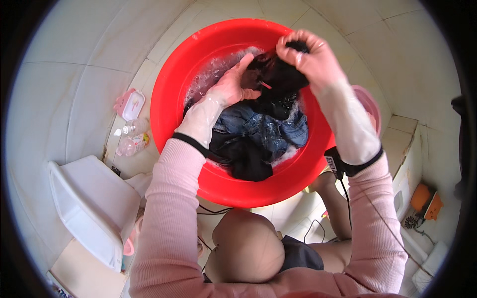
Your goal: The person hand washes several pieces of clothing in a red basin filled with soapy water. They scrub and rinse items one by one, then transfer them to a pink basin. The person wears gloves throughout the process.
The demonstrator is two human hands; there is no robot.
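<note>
A wide red basin (171, 119) holds soapy water and wet clothes. Gripped in my right hand (313, 57), a black garment (283, 77) is lifted at the basin's far right side, its lower part hanging toward the water. My left hand (231, 87) is beside it, thumb and fingers apart; whether it touches the cloth I cannot tell. Both hands appear covered by thin translucent gloves with whitish cuffs and black bands at the forearms. Closer to me in the basin lie blue denim (263, 124) and another black cloth (248, 156), with foam around them.
Left of the basin stand clear plastic bottles (133, 144) and a pink-and-white soap dish (131, 104). A white plastic stool-like piece (94, 193) is at the lower left. Behind my right forearm shows a pink basin (366, 102). Tiled walls close in on both sides.
</note>
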